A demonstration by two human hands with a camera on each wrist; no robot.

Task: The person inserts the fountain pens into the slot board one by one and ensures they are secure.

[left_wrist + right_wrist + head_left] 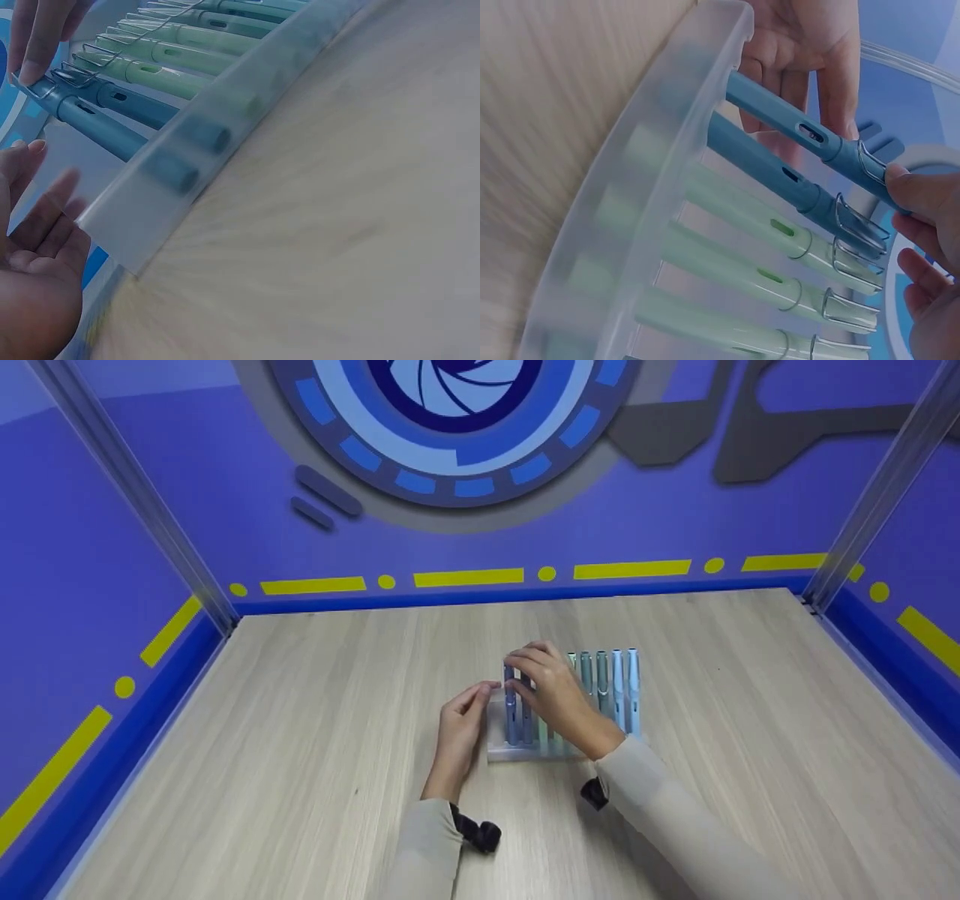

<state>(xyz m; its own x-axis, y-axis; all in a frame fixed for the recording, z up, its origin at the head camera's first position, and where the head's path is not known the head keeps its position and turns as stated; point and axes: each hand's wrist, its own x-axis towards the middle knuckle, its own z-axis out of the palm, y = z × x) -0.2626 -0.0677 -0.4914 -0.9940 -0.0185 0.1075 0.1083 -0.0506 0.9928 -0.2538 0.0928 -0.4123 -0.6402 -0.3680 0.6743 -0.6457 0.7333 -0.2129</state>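
Observation:
A frosted clear pen rack holds a row of upright capped pens with wire clips. My right hand pinches the cap top of the leftmost dark blue pen, whose lower end sits in the rack. Beside it stands a second dark blue pen, then several light green pens. At the rack's left end is my left hand, its fingers loosely bent near the end pen. In the right wrist view its thumb points toward that pen; contact cannot be told.
Grey-green pens and light blue pens fill the rack's right side. The rack stands on a wood-grain table, bounded by blue printed panels at the back and sides. Each wrist carries a black camera mount.

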